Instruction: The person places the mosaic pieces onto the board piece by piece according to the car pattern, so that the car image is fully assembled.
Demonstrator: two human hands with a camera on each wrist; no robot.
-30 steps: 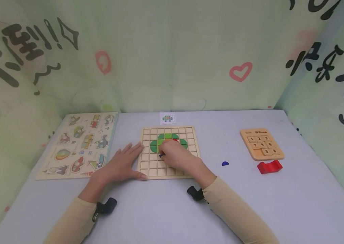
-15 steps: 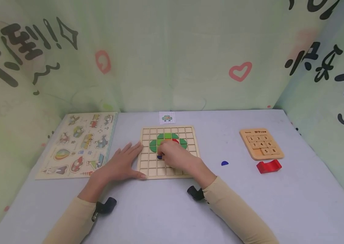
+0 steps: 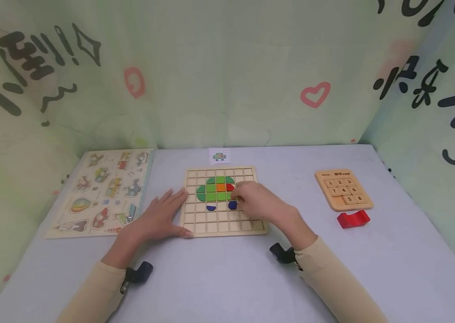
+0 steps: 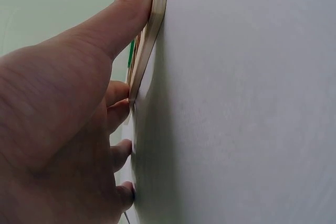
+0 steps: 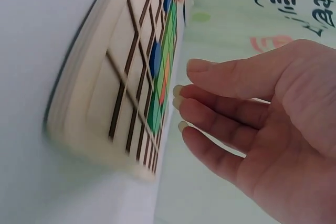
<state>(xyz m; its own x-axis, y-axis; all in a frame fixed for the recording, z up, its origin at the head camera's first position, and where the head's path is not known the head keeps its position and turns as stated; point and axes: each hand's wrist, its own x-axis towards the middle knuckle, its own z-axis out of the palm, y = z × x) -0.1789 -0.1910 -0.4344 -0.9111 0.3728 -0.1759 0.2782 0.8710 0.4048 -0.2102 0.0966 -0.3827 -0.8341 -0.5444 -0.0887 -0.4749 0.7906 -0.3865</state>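
The wooden grid board [image 3: 223,201] lies flat, holding a green, orange and red figure above two blue half-discs [image 3: 232,205].

From my remote seat I see two bare hands, the left hand [image 3: 158,220] and the right hand [image 3: 265,204], with no gloves, rings or watch on either. Both arms wear long, close-fitting sleeves of pale beige cloth, plain and unmarked, the left sleeve [image 3: 94,296] and the right sleeve [image 3: 332,287] ending at the wrist. At each cuff sits a small black camera unit, one on the left wrist [image 3: 140,272] and one on the right wrist [image 3: 283,254], rounded and matte. In the right wrist view the fingernails [image 5: 182,126] are short and unpainted.
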